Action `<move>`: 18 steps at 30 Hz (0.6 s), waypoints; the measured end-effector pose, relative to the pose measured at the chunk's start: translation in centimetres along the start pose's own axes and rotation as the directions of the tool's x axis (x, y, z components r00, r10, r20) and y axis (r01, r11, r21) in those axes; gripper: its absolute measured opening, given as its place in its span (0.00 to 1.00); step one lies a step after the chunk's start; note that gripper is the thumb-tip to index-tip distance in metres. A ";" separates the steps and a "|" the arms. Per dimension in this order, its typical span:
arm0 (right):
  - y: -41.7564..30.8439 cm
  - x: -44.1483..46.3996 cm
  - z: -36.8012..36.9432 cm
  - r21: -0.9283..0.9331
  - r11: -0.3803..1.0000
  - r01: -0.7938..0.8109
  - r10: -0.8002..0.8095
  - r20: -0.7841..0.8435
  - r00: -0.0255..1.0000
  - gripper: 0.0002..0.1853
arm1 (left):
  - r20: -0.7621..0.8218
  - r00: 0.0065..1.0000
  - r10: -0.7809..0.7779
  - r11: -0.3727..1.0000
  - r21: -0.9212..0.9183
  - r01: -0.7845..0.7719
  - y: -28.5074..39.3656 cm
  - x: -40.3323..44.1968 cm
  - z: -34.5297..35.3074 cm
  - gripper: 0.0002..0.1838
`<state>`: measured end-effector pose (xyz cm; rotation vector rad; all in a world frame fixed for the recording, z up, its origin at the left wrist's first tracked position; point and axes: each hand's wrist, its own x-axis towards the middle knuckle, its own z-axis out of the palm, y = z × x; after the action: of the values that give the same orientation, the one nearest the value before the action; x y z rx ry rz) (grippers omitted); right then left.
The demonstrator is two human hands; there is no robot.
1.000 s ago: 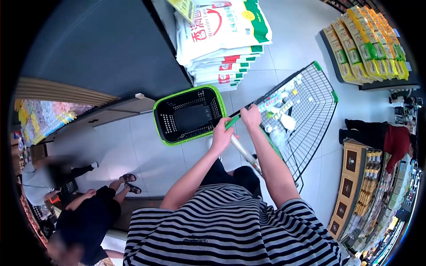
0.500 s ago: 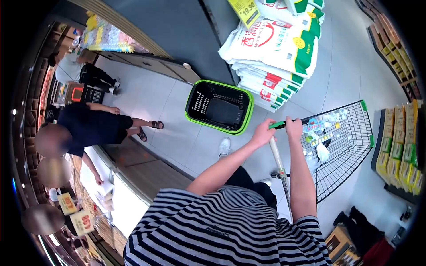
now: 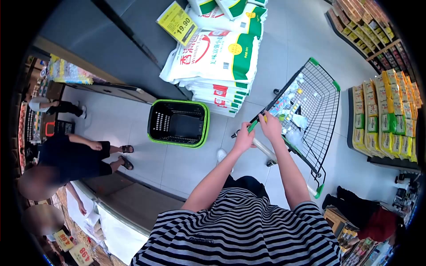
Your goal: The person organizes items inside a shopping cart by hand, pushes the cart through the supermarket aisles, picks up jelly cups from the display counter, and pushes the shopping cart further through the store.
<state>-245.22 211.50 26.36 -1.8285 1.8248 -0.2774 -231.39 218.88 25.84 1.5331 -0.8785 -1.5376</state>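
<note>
My left hand (image 3: 243,138) is wrapped round the green-and-black handle (image 3: 252,126) of a shopping cart. Further along the same bar, my right hand (image 3: 270,126) is closed on it too. The wire cart (image 3: 316,113) with green corners stands ahead and to the right, turned at an angle. Inside it lie several bottles and a clear plastic bag (image 3: 300,121), their details too small to make out. To the left of my hands, a black shopping basket (image 3: 179,122) with a lime-green rim sits on the floor, apart from the cart.
Stacked white-and-green sacks (image 3: 222,57) with a yellow price sign (image 3: 177,23) stand ahead. Yellow packages (image 3: 385,116) fill a display at the right. A person in dark clothes (image 3: 71,155) stands by a counter at left; another person in dark red (image 3: 377,221) is at lower right.
My view has turned right, so sacks and basket sit further left. The cart has swung round, its far end now pointing more forward. Both hands have stayed on the handle.
</note>
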 end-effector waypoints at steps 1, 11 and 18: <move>0.3 -0.8 -1.1 0.029 0.997 0.071 -0.068 -0.093 0.993 0.27 | -0.002 0.999 0.038 0.999 0.005 -0.038 0.1 1.1 0.5 0.19; 3.9 -3.6 -6.4 -0.184 0.979 0.083 -0.039 0.234 0.971 0.24 | 0.018 1.000 -0.014 0.999 0.048 0.014 2.9 7.0 3.9 0.20; 6.2 6.1 -7.5 0.020 0.988 -0.153 0.093 0.714 0.694 0.15 | 0.028 0.999 0.038 0.948 0.316 -0.044 3.6 12.5 4.2 0.18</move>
<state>-253.93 204.20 28.15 -1.4434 1.3305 0.3764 -235.03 205.92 23.43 1.7122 -1.2088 -1.4353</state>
